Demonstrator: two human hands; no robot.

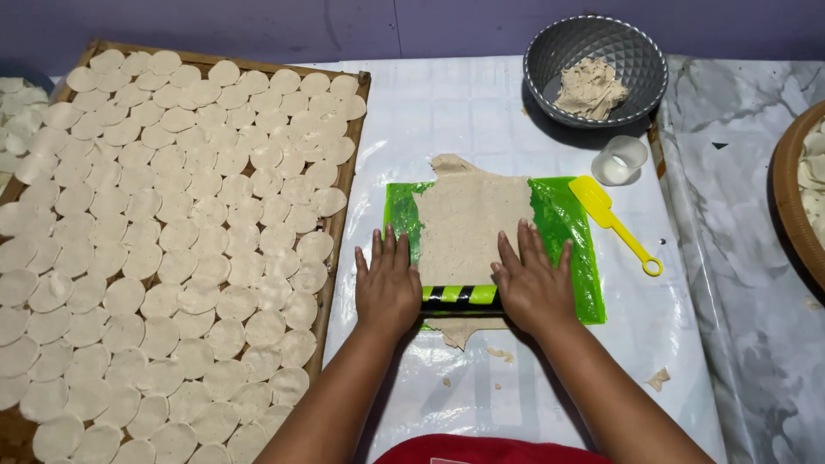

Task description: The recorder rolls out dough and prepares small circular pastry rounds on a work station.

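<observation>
While roller (460, 296) lay crosswise, long axis left-right, striped green and black, both hands pressed flat on its ends. Left hand (387, 283) open, fingers spread, palm on roller's left end; right hand (531, 283) same on right end. Dough sheet (468, 219) stretched away from roller, over green mat (567, 232). Surface (481, 112) covered in white plastic; wall behind purple. Wooden tray (348, 176) of cut discs (172, 241) left. Grey bowl (597, 69) with dough lump, cup (620, 160), yellow scraper (614, 219) beyond right hand.
</observation>
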